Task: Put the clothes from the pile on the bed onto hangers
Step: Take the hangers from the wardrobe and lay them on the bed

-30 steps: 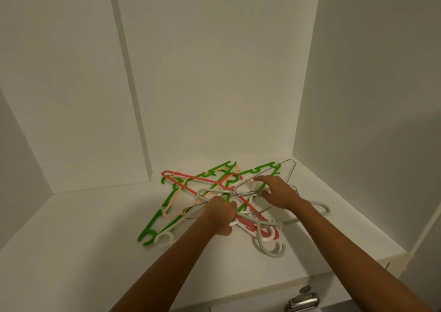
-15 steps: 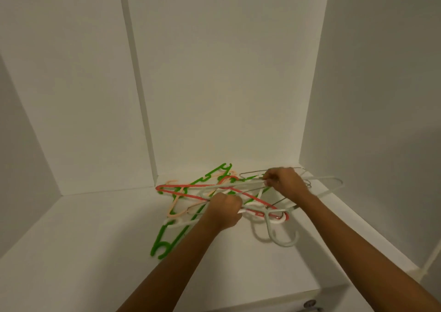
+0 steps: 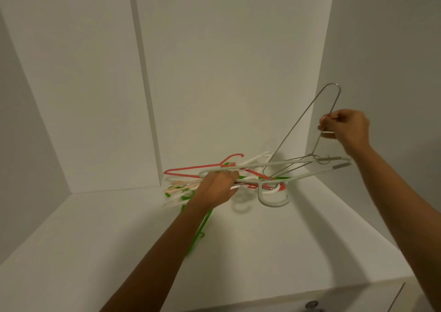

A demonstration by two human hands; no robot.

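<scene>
Looking forward and slightly downward from a single head-worn wide-angle camera into a white shelf (image 3: 83,252) recess, sitting close, within easy reach of the hangers (image 3: 191,168) tangled there, and taking in the back wall (image 3: 226,73) above.

Both forearms (image 3: 167,240) are bare (wrists included).

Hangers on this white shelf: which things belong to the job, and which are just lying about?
Job: thin metal wire hanger, held by right hand; white plastic hanger, gripped by left hand; red plastic hanger and green plastic hanger, tangled alongside.
Lying about: round metal knob, bottom edge.
</scene>
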